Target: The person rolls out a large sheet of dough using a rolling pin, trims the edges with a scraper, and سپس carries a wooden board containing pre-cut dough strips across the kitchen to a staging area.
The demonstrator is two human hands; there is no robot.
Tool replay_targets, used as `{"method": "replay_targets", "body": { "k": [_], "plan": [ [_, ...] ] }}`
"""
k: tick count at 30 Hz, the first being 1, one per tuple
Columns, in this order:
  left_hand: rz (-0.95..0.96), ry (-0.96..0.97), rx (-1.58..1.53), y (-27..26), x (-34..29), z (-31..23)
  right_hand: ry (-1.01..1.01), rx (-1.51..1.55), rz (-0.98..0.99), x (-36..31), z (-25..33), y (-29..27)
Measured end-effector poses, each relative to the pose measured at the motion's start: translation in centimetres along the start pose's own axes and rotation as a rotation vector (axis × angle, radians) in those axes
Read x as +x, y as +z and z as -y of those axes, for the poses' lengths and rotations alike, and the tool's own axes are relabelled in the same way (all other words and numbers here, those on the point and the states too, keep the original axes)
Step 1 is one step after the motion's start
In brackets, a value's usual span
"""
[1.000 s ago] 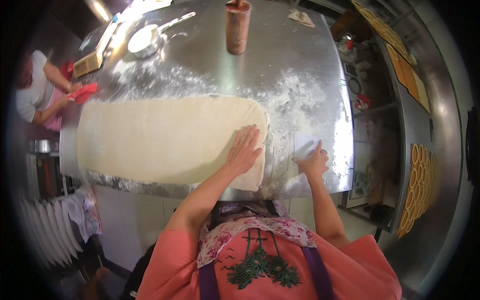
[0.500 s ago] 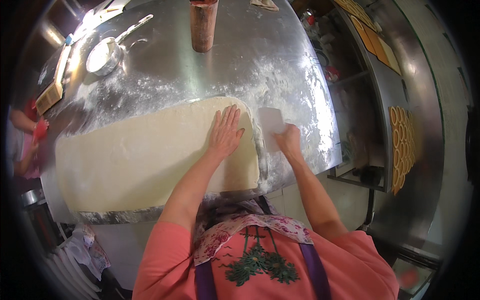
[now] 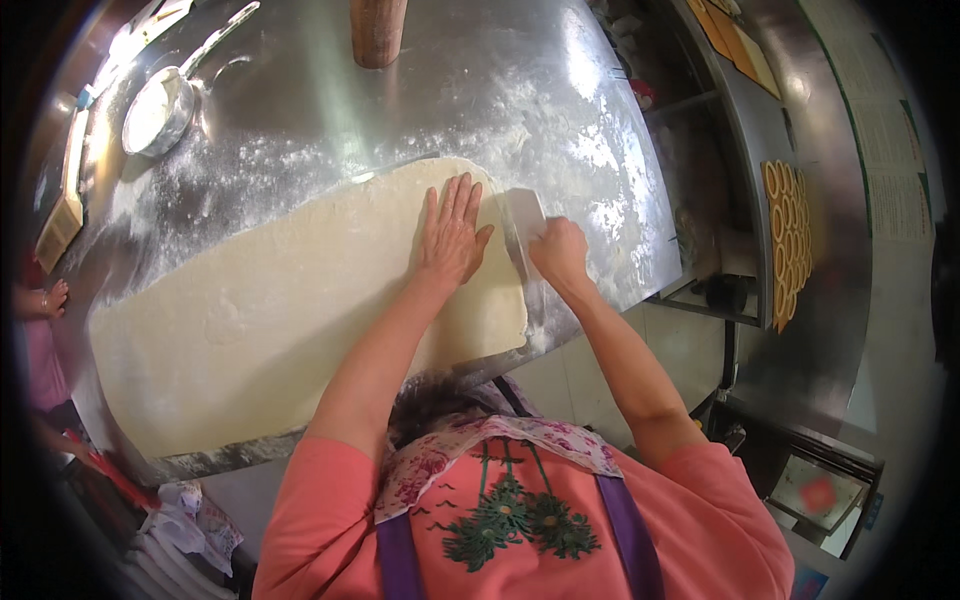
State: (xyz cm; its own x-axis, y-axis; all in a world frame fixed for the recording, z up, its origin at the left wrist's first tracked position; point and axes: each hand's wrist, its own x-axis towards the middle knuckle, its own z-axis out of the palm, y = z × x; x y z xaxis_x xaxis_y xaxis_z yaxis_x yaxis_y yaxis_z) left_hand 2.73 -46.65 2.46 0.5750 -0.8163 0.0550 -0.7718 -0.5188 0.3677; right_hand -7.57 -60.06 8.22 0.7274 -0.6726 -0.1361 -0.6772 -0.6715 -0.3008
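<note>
A wide, pale sheet of dough (image 3: pixel 250 310) lies across the near part of the floured metal table. My left hand (image 3: pixel 452 238) rests flat on top of it, close to the right end, with its fingers stretched out. In my right hand (image 3: pixel 560 250), closed in a fist, is a flat rectangular dough scraper (image 3: pixel 524 215). Its blade stands tilted right along the dough's right edge. Whether the blade touches the dough I cannot tell.
A metal pan (image 3: pixel 160 112) with white flour sits at the far left, beside a box (image 3: pixel 62 220). A wooden cylinder (image 3: pixel 378 35) stands at the back. Ring-shaped pieces on a board (image 3: pixel 787 240) lie right. Another person's hand (image 3: pixel 57 298) shows at the left edge.
My right hand has brought the scraper left against the dough's edge, its blade turned more upright. The left hand stays flat on the dough. The whole view has shifted somewhat.
</note>
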Motion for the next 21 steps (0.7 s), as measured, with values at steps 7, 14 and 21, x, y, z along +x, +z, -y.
{"method": "replay_targets", "body": {
  "k": [7, 14, 21],
  "plan": [
    [-0.009, 0.011, 0.07, 0.6, -0.1, 0.1, 0.065, 0.064, -0.014, -3.2, -0.5, -0.1],
    [-0.07, 0.035, 0.057, 1.1, 0.0, 0.2, 0.093, 0.138, 0.047, -7.0, -2.9, -0.5],
    [0.042, 0.294, -0.025, 0.9, -3.7, -1.5, -0.586, -0.136, 0.411, -14.8, -3.5, -5.0]
  ]
}}
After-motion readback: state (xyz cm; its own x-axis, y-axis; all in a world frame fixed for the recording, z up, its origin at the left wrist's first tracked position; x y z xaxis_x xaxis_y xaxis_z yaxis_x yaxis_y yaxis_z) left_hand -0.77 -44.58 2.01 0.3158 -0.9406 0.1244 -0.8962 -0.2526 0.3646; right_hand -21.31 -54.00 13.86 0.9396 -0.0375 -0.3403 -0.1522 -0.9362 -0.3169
